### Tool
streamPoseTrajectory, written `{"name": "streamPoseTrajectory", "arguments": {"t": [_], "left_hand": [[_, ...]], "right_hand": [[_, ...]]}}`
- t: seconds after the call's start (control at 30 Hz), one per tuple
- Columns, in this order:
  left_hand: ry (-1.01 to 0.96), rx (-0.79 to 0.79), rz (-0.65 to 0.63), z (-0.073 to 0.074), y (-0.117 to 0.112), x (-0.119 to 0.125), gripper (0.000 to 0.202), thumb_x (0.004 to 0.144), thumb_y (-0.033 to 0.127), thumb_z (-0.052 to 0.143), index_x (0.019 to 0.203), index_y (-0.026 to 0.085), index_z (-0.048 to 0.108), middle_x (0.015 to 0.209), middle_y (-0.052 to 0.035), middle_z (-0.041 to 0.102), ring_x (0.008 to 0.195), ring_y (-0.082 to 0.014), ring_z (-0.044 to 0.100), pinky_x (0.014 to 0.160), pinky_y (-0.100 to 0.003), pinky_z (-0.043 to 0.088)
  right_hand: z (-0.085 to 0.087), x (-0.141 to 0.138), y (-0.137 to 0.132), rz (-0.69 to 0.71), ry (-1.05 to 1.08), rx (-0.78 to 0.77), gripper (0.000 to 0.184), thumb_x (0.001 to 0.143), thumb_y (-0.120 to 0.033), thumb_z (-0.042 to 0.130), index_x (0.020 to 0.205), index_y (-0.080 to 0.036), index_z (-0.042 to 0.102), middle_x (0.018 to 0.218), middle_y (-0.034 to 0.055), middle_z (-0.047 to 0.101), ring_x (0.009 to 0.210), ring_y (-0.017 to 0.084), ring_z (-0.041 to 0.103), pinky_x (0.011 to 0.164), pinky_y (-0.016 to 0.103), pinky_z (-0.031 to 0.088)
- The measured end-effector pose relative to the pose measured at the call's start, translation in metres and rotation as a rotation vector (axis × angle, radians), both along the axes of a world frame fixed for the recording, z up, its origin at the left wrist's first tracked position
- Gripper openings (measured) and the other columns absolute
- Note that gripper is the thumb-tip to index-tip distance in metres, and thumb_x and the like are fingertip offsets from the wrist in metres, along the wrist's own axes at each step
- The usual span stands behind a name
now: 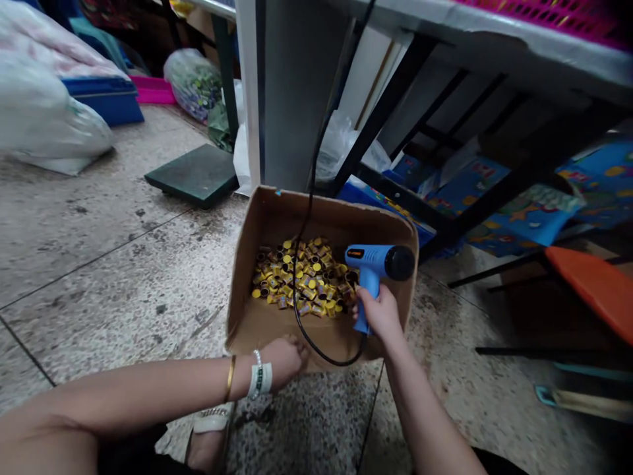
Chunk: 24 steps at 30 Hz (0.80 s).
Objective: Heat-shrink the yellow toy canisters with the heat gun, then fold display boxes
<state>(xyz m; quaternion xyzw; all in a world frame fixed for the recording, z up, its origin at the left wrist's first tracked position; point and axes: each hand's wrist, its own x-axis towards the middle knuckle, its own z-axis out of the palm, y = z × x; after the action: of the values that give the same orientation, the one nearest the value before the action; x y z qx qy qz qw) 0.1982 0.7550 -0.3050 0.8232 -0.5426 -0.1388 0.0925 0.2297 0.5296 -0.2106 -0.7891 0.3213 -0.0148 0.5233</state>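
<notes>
My right hand (pixel 380 313) is wrapped round the handle of a blue heat gun (pixel 370 277) with a black rear end. The gun is held over the right side of an open cardboard box (pixel 242 326), its front end pointing left. A black cord (pixel 297 300) loops from the handle through the box and up past the table. Inside the box lies a heap of small yellow-and-brown wrapped cylinders (pixel 301 277), several with bright yellow round ends. At the near rim of the box, my left hand (pixel 287 361) is closed with curled fingers, gripping the edge.
Behind the box stands a grey panel (pixel 301 99) beside a black-framed table (pixel 494 39). A dark green platform (pixel 195 171) sits on the speckled floor to the left, near white sacks (pixel 44 105). An orange seat (pixel 593 284) and blue printed boxes (pixel 514 204) are on the right.
</notes>
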Motion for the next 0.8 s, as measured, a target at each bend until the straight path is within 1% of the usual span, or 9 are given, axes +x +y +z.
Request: {"name": "streamPoseTrajectory", "arguments": {"t": [0.13,0.23,0.33,0.4,0.43,0.5,0.63,0.73,0.8], "left_hand": [[-0.037,0.106,-0.024,0.033,-0.003,0.025,0.023,0.084,0.009,0.049,0.100,0.009,0.066,0.084,-0.0150,0.070,0.076,-0.0270,0.068,0.070,-0.037,0.056],[-0.010,0.095,-0.022,0.042,-0.003,0.034,0.020,0.081,0.008,0.052,0.094,0.010,0.067,0.084,-0.0161,0.071,0.077,-0.0292,0.070,0.069,-0.039,0.057],[0.006,0.052,-0.020,0.038,-0.002,0.032,0.020,0.081,0.007,0.054,0.095,0.010,0.068,0.089,-0.0166,0.072,0.083,-0.0293,0.070,0.073,-0.038,0.057],[0.000,0.028,-0.005,0.033,-0.001,0.028,0.024,0.084,0.008,0.051,0.102,0.009,0.067,0.092,-0.0161,0.072,0.085,-0.0281,0.070,0.075,-0.036,0.057],[-0.011,0.019,0.003,0.031,-0.001,0.027,0.026,0.086,0.009,0.050,0.106,0.009,0.066,0.094,-0.0160,0.072,0.086,-0.0279,0.070,0.075,-0.035,0.056],[-0.033,0.007,0.001,0.027,0.000,0.024,0.028,0.088,0.010,0.048,0.110,0.008,0.064,0.096,-0.0160,0.072,0.088,-0.0282,0.069,0.075,-0.037,0.056],[-0.054,-0.002,-0.041,0.022,0.000,0.021,0.021,0.087,0.010,0.050,0.105,0.008,0.062,0.087,-0.0153,0.070,0.079,-0.0287,0.068,0.070,-0.041,0.055],[-0.092,0.006,-0.051,0.018,-0.001,0.016,0.021,0.088,0.011,0.048,0.106,0.007,0.060,0.087,-0.0159,0.069,0.078,-0.0288,0.067,0.068,-0.041,0.055],[-0.097,0.023,-0.050,0.016,-0.001,0.012,0.021,0.089,0.013,0.047,0.106,0.008,0.059,0.087,-0.0155,0.069,0.078,-0.0286,0.066,0.068,-0.041,0.054]], "right_hand": [[-0.001,0.016,0.016,-0.065,-0.083,0.079,0.024,0.079,-0.038,0.060,0.092,-0.023,0.047,0.066,0.0011,0.065,0.050,0.020,0.064,0.042,0.029,0.052],[-0.001,0.027,0.026,-0.047,-0.062,0.027,0.025,0.082,-0.042,0.057,0.096,-0.023,0.047,0.067,0.0022,0.066,0.051,0.021,0.065,0.042,0.029,0.052],[0.001,0.036,0.032,0.104,0.000,-0.001,0.024,0.083,-0.040,0.056,0.098,-0.023,0.049,0.067,0.0018,0.067,0.049,0.020,0.064,0.043,0.030,0.053],[0.003,0.040,0.032,0.192,0.030,0.023,0.023,0.081,-0.037,0.059,0.096,-0.023,0.050,0.068,0.0010,0.067,0.048,0.019,0.063,0.043,0.030,0.053],[0.003,0.042,0.030,0.202,0.037,0.028,0.023,0.080,-0.037,0.059,0.096,-0.023,0.050,0.068,0.0008,0.066,0.048,0.019,0.063,0.043,0.030,0.053],[0.002,0.047,0.027,0.162,0.035,0.002,0.024,0.081,-0.037,0.057,0.098,-0.022,0.050,0.067,0.0011,0.065,0.050,0.020,0.064,0.044,0.030,0.053],[-0.004,0.064,0.025,0.085,0.004,-0.043,0.026,0.087,-0.040,0.048,0.107,-0.022,0.051,0.069,0.0031,0.064,0.057,0.021,0.066,0.046,0.030,0.053],[-0.006,0.079,0.033,0.129,-0.008,-0.005,0.024,0.088,-0.038,0.047,0.105,-0.022,0.054,0.072,0.0034,0.066,0.056,0.020,0.066,0.047,0.029,0.052],[-0.003,0.085,0.038,0.211,0.005,0.049,0.020,0.085,-0.035,0.053,0.098,-0.021,0.056,0.073,0.0035,0.067,0.054,0.018,0.064,0.048,0.029,0.053]]}}
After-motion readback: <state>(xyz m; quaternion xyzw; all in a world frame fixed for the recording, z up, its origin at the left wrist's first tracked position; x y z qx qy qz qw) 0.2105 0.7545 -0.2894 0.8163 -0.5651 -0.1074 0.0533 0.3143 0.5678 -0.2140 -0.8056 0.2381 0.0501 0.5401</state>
